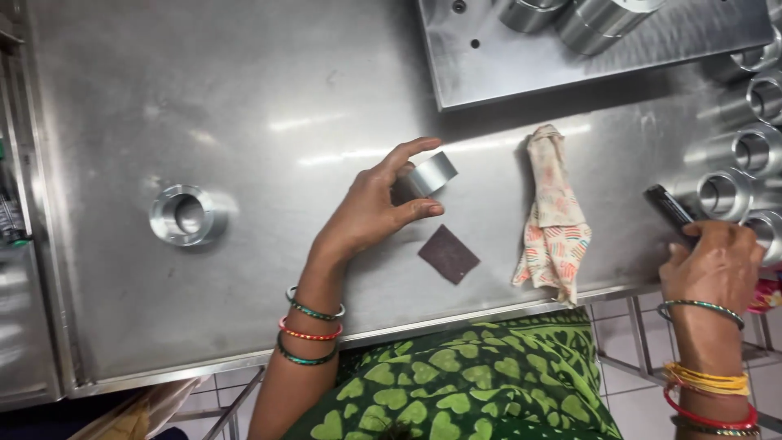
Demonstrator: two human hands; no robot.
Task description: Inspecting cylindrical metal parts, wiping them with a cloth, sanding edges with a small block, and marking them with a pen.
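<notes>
Two bare hands are shown above a steel counter point(244, 98), viewed from the head camera. A short metal ring point(431, 173) is pinched by the left hand point(371, 213), with the forefinger hooked over its upper edge and the thumb pressed against its lower edge; the ring is held just above the counter, near the middle of the view. A dark square abrasive pad point(448, 254) is seen lying flat just below and right of the ring, apart from the fingers. A crumpled patterned cloth point(555, 220) is laid beside the pad, between the two hands. The right hand point(713, 262) is closed around a dark, slim tool point(669, 209), whose tip is directed toward a row of metal sleeves point(737, 175) stood along the right edge of the counter. A flanged metal bushing point(186, 214) is set alone at the left, well apart from both hands. A raised steel plate point(586, 61) carrying further cylinders point(586, 20) is placed at the top right. Coloured bangles are worn on both wrists.
</notes>
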